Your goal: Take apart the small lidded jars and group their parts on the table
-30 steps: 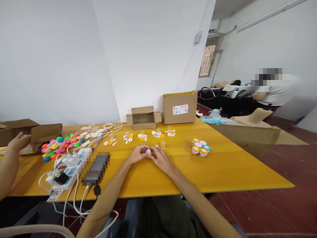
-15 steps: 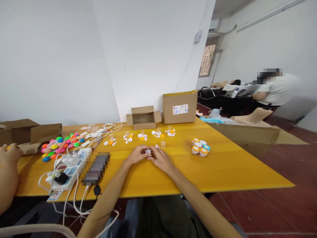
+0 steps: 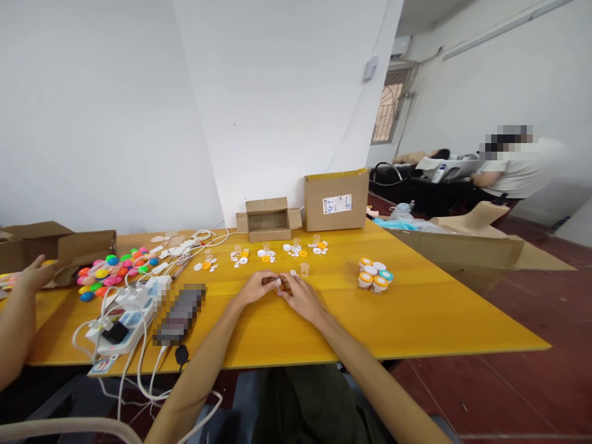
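My left hand (image 3: 253, 288) and my right hand (image 3: 300, 295) meet over the middle of the yellow table (image 3: 416, 314), fingertips pinched together on a small clear cup with a white lid (image 3: 277, 284). Just beyond them lie a loose white lid (image 3: 293, 272) and an empty clear cup (image 3: 304, 269). Farther back runs a row of small piles of white and orange lids with clear cups (image 3: 266, 253). To the right stands a cluster of capped cups with orange, white and teal lids (image 3: 374, 275).
A co-worker's hand (image 3: 32, 274) reaches by an open carton (image 3: 60, 246) at the far left, near coloured balls (image 3: 113, 271). A power strip with white cables (image 3: 124, 314) and a dark object lie left. Two cardboard boxes (image 3: 337, 200) stand at the back. Another person sits far right.
My hands stay together; the white lid between the fingertips shows less now. The co-worker's hand at the left drew back toward the table edge, then lifted again beside the carton.
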Available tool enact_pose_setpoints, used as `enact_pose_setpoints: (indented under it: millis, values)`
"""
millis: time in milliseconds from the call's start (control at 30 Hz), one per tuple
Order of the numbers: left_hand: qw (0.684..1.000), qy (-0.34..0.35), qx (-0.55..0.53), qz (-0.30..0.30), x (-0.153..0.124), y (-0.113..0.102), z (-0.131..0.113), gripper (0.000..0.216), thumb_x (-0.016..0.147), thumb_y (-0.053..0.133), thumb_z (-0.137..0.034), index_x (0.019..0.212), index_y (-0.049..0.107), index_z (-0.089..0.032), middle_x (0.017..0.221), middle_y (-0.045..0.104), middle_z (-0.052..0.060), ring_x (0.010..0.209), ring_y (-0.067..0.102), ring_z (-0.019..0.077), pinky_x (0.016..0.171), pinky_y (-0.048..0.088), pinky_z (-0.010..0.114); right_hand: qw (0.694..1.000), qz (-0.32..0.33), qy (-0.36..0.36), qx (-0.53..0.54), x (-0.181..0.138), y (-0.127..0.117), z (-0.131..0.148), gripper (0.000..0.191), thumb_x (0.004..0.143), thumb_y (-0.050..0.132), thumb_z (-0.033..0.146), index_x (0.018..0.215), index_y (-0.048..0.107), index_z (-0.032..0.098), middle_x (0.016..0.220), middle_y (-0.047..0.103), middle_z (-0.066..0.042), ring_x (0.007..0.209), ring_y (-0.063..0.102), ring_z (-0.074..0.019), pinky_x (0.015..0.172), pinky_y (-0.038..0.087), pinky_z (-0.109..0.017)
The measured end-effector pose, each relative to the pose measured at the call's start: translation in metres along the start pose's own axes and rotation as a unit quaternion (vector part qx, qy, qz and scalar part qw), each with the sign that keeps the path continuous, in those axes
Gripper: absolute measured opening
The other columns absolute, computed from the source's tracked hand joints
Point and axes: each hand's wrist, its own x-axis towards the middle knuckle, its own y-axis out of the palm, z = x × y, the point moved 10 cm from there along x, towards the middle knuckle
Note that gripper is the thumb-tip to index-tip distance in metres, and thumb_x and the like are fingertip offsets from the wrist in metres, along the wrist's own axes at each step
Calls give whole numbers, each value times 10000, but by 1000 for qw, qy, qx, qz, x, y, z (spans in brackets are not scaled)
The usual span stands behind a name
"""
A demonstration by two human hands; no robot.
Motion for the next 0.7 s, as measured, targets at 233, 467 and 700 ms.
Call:
enact_pose_setpoints:
  millis: [233, 467, 700]
  values:
    - [999, 12, 9, -49, 3, -12, 2, 346, 910, 530, -449, 957, 754, -190, 940, 754, 53, 861, 649, 205, 830, 507, 325, 1000, -13, -16, -9, -1, 3, 0, 379, 865, 610, 181, 1229, 551, 263, 1036, 703, -42, 1025, 639, -208, 863, 463, -311]
    - [996, -9, 26, -87, 4, -18, 25, 234, 809, 661, -296, 1004, 738, -192, 970, 737, 57, 853, 653, 203, 801, 530, 327, 997, 2, -73, 21, -3, 8, 7, 457, 845, 644, 212, 1280, 516, 270, 1127, 697, -50, 1025, 655, -205, 908, 480, -333]
    - [996, -10, 18, -90, 4, -16, 29, 270, 772, 697, -241, 1039, 702, -203, 947, 698, 33, 817, 626, 172, 776, 529, 303, 995, -47, -86, -8, -6, -2, 12, 356, 875, 608, 297, 1226, 564, 258, 1110, 701, -61, 993, 654, -217, 884, 489, -340]
